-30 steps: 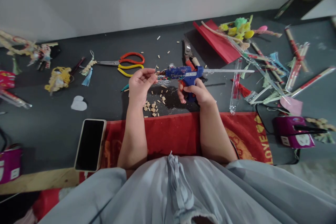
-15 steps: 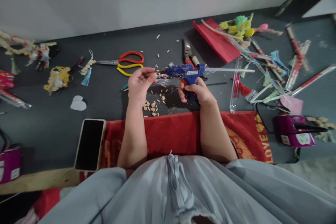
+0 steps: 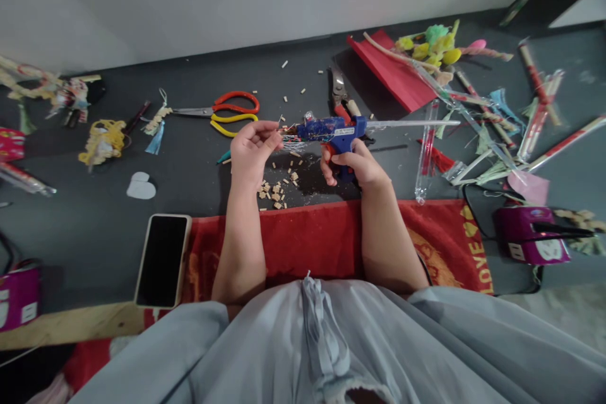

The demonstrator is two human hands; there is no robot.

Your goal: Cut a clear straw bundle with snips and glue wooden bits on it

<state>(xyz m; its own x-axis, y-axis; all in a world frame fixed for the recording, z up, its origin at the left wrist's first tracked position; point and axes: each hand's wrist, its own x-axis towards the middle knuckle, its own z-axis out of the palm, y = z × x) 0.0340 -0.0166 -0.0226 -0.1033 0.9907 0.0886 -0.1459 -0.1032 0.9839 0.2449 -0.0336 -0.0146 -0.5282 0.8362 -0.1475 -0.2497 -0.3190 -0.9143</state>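
My right hand point(image 3: 353, 161) is wrapped around the handle of a blue hot glue gun point(image 3: 326, 129), fingers at its orange trigger. A clear glue stick point(image 3: 411, 123) sticks out of its back end. The nozzle points left at my left hand point(image 3: 253, 148), which is closed in a pinch with thumb and forefinger together. A thin pin-like piece shows at those fingertips, too small to make out fully. Below the nozzle lies a bunch of thin pins with coloured heads point(image 3: 293, 144). Small cut wooden bits point(image 3: 274, 192) are scattered in front of my hands.
Scissors point(image 3: 227, 112) with red and yellow handles lie left, pliers point(image 3: 339, 91) behind the glue gun. A phone point(image 3: 162, 260) rests near the front edge, beside a red towel point(image 3: 307, 237). Red paper point(image 3: 392, 69), wrapped sticks and tassels crowd the right, with a purple box point(image 3: 530, 237).
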